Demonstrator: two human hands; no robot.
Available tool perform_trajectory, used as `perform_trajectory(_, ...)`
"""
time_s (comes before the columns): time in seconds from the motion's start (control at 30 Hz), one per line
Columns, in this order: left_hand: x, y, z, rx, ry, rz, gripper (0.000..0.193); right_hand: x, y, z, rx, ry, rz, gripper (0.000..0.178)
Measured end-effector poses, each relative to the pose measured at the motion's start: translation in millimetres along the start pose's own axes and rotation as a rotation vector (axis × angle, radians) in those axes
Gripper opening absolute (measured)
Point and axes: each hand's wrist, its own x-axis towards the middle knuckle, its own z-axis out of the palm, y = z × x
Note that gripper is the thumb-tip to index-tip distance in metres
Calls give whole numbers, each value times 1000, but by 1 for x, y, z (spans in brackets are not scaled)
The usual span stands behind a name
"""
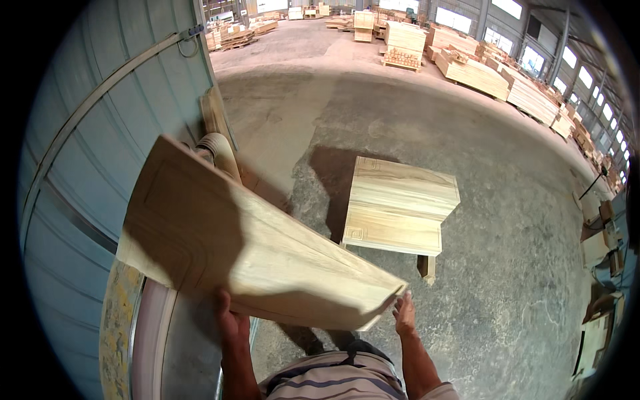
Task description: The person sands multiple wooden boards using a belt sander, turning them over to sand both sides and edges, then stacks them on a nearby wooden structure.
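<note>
A large pale wooden panel (267,247) with grooved curved lines near its left end slants across the space before me. My left hand (230,320) is closed on its near lower edge; the fingers under the panel are hidden. At the panel's right end, my right hand (404,313) grips the short edge near the corner. The panel's left part lies over a machine with a long pinkish belt-like strip (152,327); whether they touch I cannot tell. Beyond it, a second stepped-edge wooden panel (400,207) lies flat on a low wooden support (427,268).
A blue-grey corrugated metal wall (87,133) rises on the left. A ribbed hose (217,145) shows behind the held panel. Worn concrete floor (507,220) spreads to the right. Stacks of timber (473,72) stand far off, and mixed boards and equipment (600,250) line the right side.
</note>
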Motion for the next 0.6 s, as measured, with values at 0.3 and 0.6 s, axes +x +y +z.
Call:
perform_trajectory(0.3, -13, -26, -50, -346, 47, -289, 46, -15, -100, -12, 136, -360, -27, 65)
perform_trajectory(0.6, -31, -62, -78, -201, 333, -320, 53, -22, -100, -14, -199, -460, -8, 59)
